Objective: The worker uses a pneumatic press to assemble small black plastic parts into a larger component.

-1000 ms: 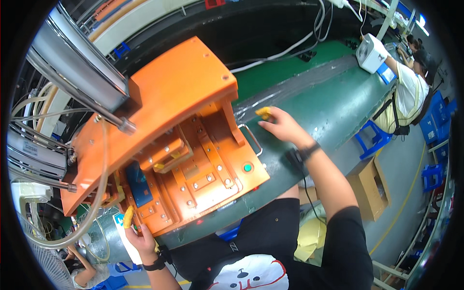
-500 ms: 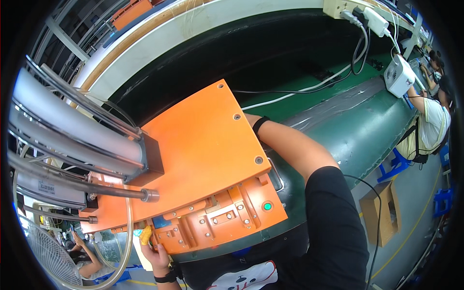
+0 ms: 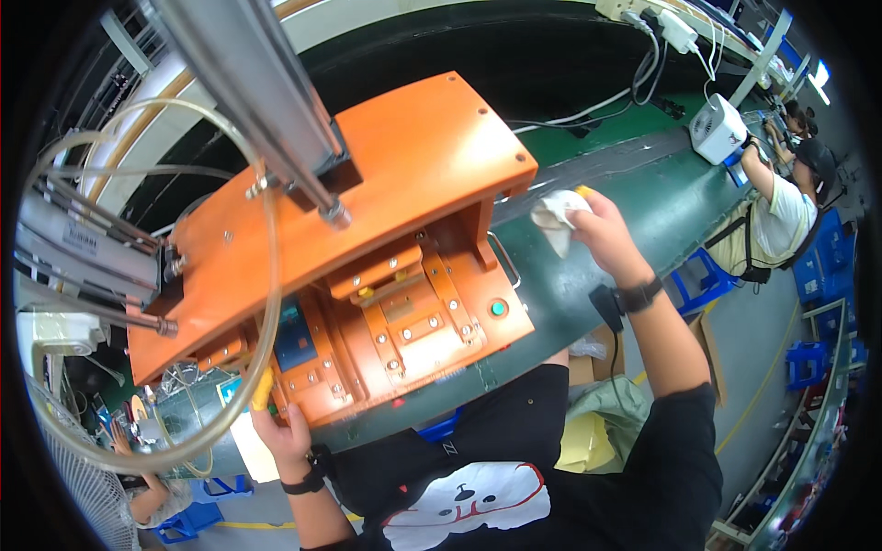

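A crumpled white cloth (image 3: 557,219) hangs from my right hand (image 3: 608,237), closed on it just right of the orange press machine (image 3: 432,138). Yellow covers show on a fingertip of each hand. My left hand (image 3: 283,439) is by the machine's front left corner, thumb and covered finger apart; whether it touches the base is hard to tell. Under the raised top plate lies an orange base (image 3: 432,344) with metal screws, a dark blue flat piece (image 3: 294,340) and a green button (image 3: 497,308) at its right end.
Metal cylinders (image 3: 266,83) rise above the plate, and a clear hose (image 3: 273,303) loops down before its left side. The machine stands on a green bench (image 3: 634,202). A white fan (image 3: 718,130) is at far right, near a seated co-worker (image 3: 790,207). A fan grille (image 3: 69,487) is lower left.
My right hand has come out from behind the top plate, and the white cloth is now visible in it. My view has shifted, showing more of the base. My left hand stays at the front left.
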A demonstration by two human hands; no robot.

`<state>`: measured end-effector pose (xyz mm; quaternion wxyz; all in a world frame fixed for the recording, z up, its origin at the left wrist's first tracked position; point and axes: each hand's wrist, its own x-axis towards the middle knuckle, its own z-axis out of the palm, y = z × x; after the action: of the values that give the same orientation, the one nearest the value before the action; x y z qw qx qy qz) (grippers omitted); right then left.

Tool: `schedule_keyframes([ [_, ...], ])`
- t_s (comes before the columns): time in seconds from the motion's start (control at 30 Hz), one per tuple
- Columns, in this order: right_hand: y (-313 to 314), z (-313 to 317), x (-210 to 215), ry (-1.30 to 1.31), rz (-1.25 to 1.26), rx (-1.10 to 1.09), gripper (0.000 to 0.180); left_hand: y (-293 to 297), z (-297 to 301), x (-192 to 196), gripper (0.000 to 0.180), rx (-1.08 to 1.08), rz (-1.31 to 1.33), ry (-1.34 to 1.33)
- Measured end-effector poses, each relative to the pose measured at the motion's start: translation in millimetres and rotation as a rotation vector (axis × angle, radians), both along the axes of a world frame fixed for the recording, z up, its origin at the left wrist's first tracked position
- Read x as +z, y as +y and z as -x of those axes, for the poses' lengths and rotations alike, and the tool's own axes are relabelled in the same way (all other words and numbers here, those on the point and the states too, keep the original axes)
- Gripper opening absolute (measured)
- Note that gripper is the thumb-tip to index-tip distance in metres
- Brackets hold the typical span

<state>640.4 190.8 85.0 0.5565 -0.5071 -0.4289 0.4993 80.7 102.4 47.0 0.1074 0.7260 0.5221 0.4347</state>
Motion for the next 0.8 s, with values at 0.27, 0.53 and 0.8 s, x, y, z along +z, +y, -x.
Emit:
schedule_keyframes([
  [0.27,-73.0,80.1,34.2,-0.029,-0.207,0.042,0.02,-4.6,6.2,-0.4,0.05,0.001,-0.07,0.039],
  [0.53,-27.4,151.0,33.7,-1.324,-0.355,0.065,0.025,-7.2,1.1,6.6,0.047,0.008,-0.079,0.039],
  [0.8,-42.7,153.0,37.0,-1.522,-0.406,-0.138,0.023,-6.6,-0.4,15.4,0.042,0.018,-0.127,0.104],
])
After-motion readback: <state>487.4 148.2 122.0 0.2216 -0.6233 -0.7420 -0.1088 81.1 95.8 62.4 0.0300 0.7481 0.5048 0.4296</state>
